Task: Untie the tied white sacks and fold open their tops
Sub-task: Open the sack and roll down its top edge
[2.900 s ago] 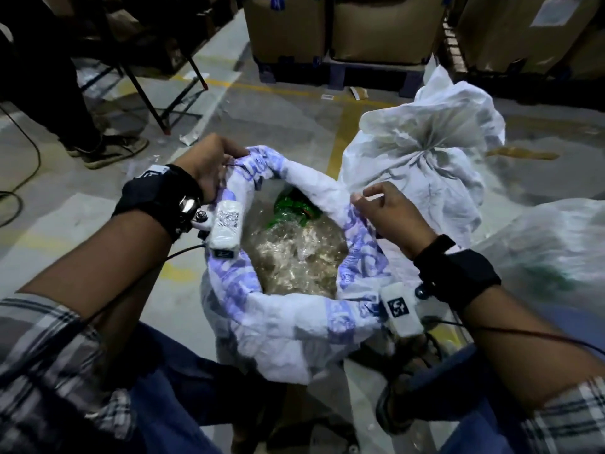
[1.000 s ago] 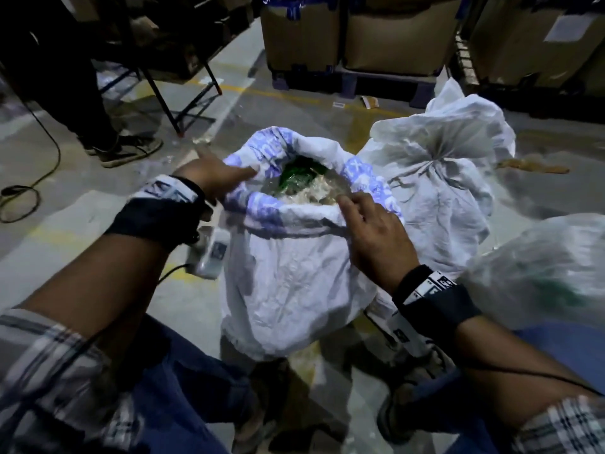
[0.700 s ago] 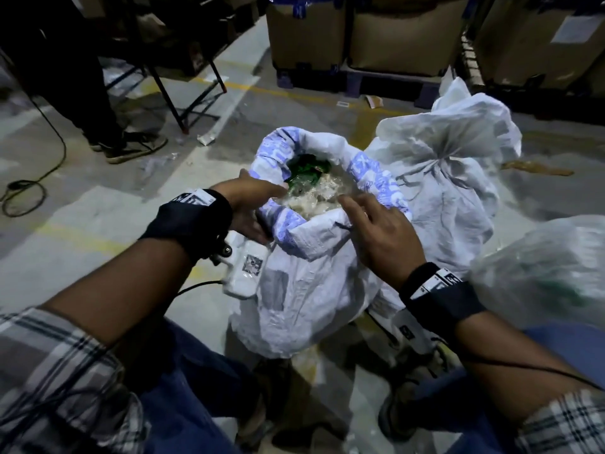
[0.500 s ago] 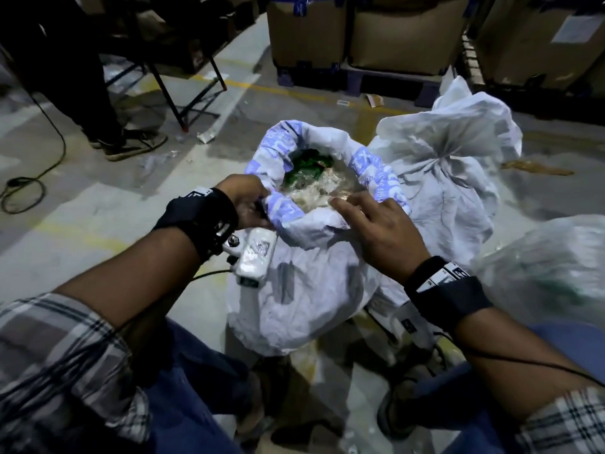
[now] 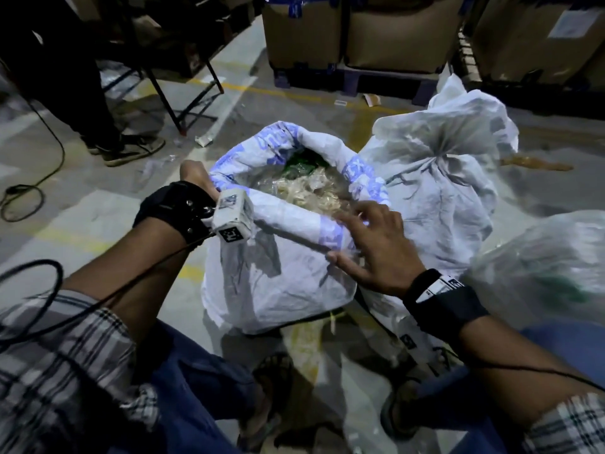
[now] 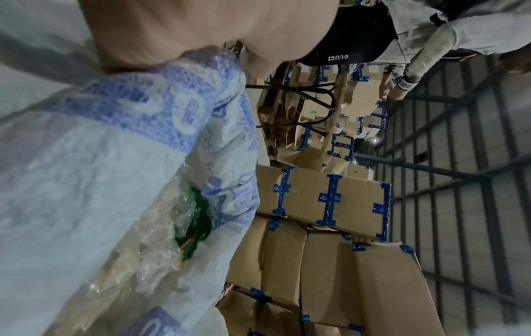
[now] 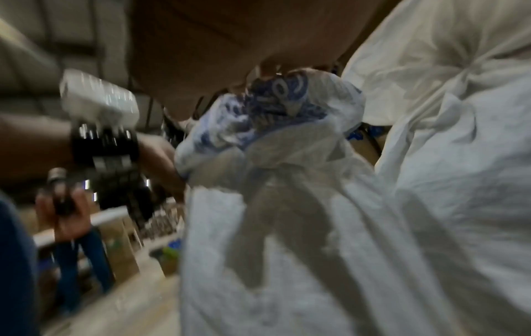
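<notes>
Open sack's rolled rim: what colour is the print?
Blue print on white, on the open sack's rim; clearest in the left wrist view.

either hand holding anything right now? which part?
Left hand grips the open sack by the left side of its rolled rim. Right hand lies on the near-right rim, fingers spread and blurred; a firm grip cannot be told.

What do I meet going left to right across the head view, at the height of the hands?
Black cable → left hand → open sack → right hand → tied sack → clear plastic bag.
</notes>
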`<state>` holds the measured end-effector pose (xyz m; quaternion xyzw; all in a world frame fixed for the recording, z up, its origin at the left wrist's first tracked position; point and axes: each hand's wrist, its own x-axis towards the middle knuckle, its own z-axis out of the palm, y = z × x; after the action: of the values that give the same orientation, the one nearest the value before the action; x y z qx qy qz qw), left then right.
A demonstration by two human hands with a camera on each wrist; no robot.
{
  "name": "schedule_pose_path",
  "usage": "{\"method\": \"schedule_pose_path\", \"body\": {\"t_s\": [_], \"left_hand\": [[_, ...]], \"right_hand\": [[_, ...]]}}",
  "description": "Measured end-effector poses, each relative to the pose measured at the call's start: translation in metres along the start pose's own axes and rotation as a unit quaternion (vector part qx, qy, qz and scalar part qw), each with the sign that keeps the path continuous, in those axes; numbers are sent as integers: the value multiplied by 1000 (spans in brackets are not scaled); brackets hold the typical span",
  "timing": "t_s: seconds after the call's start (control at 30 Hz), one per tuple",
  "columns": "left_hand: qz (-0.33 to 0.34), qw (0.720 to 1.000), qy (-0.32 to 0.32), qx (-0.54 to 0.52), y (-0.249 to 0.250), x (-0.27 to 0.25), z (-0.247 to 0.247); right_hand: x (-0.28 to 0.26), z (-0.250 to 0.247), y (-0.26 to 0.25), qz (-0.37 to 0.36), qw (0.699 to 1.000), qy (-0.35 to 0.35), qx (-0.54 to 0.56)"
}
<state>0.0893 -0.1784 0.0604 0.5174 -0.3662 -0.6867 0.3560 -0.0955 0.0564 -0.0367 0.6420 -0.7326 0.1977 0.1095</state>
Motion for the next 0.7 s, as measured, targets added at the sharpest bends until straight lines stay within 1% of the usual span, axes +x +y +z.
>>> {"method": "schedule_pose_path", "body": {"t_s": [0.03,0.07,0.1,0.13,0.17,0.2,0.23,0.27,0.3,0.33,0.37,0.4,0.43,0.53,0.57,0.6,0.67,0.7], "left_hand": [[-11,999,-14,-46,0,-1,0],[-18,998,-35,-47,0,-4,1],[-17,999,-40,-16,-1,-6,2],[-11,999,-42,14,-1,-6,2],[-6,999,-40,13,-3,-2,1],[-14,999,-44,1,-4,0,0],[-24,998,-60,0,-4,-1,1],[-22,997,-73,13,-5,-2,2],[-22,995,-99,23,-6,-4,3],[-33,993,-115,10,-7,-5,4],[-48,992,-121,1,-7,-6,5],[-57,991,-117,-9,-7,-4,4],[-57,992,-108,-7,-7,-2,5],[-70,992,-102,2,-9,1,4],[-79,991,-112,-9,-10,1,4],[-86,990,-109,-12,-10,2,3],[-94,990,-107,-20,-9,8,0],[-96,991,-97,-18,-7,9,-1]], "right_hand": [[1,-3,-4,64,997,35,25],[2,-5,-7,135,987,72,38],[4,-6,-7,208,972,93,49],[7,-6,-5,283,952,87,79],[10,-6,-2,363,919,59,145],[12,-7,0,442,865,23,237],[14,-9,1,509,789,-2,343],[14,-11,1,555,704,-14,443],[14,-12,2,578,630,-20,517],[13,-16,2,588,578,-28,565],[13,-18,3,593,541,-34,595],[13,-20,3,596,517,-41,613],[13,-20,5,600,499,-50,624],[16,-21,6,591,464,-84,654],[17,-23,5,583,443,-84,675],[20,-25,5,576,426,-74,693],[24,-32,15,583,373,-10,722],[27,-34,22,585,352,28,730]]}}
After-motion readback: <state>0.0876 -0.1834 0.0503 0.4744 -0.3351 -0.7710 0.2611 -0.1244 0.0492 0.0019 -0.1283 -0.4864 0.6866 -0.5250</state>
